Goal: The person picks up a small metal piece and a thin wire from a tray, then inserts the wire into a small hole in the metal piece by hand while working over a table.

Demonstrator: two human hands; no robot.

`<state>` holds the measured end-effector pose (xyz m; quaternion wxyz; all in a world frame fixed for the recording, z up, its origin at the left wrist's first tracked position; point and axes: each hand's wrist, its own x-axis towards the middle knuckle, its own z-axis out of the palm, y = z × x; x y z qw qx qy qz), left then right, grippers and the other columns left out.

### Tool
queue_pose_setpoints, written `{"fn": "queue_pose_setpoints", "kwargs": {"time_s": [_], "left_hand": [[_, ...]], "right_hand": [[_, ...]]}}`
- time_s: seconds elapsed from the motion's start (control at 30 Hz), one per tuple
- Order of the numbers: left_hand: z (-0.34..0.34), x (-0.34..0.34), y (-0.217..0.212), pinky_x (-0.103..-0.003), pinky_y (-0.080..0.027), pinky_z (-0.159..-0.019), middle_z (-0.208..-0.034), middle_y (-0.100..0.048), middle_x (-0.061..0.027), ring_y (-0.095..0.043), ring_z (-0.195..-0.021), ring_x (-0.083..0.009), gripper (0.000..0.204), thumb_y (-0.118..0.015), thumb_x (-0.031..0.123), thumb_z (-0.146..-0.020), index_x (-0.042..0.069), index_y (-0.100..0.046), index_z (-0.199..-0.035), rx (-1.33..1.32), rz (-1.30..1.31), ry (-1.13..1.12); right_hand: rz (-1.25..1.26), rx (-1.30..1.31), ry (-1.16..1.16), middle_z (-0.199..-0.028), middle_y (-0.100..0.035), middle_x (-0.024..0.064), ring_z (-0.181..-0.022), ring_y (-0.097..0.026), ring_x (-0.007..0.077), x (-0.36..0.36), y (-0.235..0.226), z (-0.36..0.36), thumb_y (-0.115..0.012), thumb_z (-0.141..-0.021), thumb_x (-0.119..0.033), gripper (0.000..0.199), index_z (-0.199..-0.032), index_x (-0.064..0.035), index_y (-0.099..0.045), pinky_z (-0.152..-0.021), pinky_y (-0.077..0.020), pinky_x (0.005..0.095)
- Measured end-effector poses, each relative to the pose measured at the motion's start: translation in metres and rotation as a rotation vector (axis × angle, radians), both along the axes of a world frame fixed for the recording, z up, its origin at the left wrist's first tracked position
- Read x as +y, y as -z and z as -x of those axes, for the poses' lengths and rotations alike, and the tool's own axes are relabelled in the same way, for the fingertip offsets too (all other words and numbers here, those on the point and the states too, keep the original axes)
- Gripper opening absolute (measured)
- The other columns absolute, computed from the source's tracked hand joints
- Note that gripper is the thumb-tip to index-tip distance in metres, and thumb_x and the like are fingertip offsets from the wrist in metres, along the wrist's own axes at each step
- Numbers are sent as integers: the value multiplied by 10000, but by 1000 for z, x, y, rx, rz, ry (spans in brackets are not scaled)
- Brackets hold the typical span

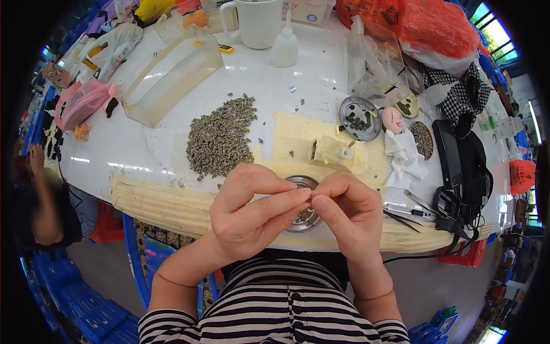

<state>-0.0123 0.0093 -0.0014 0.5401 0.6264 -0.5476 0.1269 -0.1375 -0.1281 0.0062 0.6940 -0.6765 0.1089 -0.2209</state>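
My left hand (252,209) and my right hand (352,215) meet fingertip to fingertip above a small round metal dish (305,228) at the table's near edge. Each hand is closed in a pinch. Something tiny and brownish shows between the fingertips, too small to name; I cannot tell which hand grips it. Small metallic bits lie inside the dish, partly hidden by my fingers. Beyond my left hand spreads a heap of small grey-brown metal parts (220,137). A block wrapped in yellowish tape (338,153) stands just past my right hand.
To the right are a round clear dish of dark green pieces (346,131), crumpled white tissue (404,157), tweezers (402,221) and a black strap (452,172). A clear plastic tray (166,92), a white mug (258,26) and a squeeze bottle (285,49) stand farther back.
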Motion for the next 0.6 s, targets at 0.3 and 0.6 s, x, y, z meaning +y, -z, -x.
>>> {"fn": "queue_pose_setpoints", "kwargs": {"time_s": [0.3, 0.6], "left_hand": [[2, -1, 5, -298, -477, -618, -881, -661, -52, -615, -761, -203, 302, -816, -29, -660, 17, -743, -949, 42, 9, -60], [-2, 3, 4, -299, -475, -663, -907, -656, -38, -591, -772, -194, 349, -809, 3, -674, 61, -769, -1016, 105, -26, 58]], "right_hand": [[667, -168, 183, -925, -709, 120, -788, -668, 216, 9, -1, -1, -731, -823, 6, 265, -1088, 15, -723, -687, -534, 285], [-494, 6, -203, -989, -686, 58, -897, -643, 112, 6, 6, 2, -615, -977, -48, 172, -1121, 39, -652, -810, -519, 245]]}}
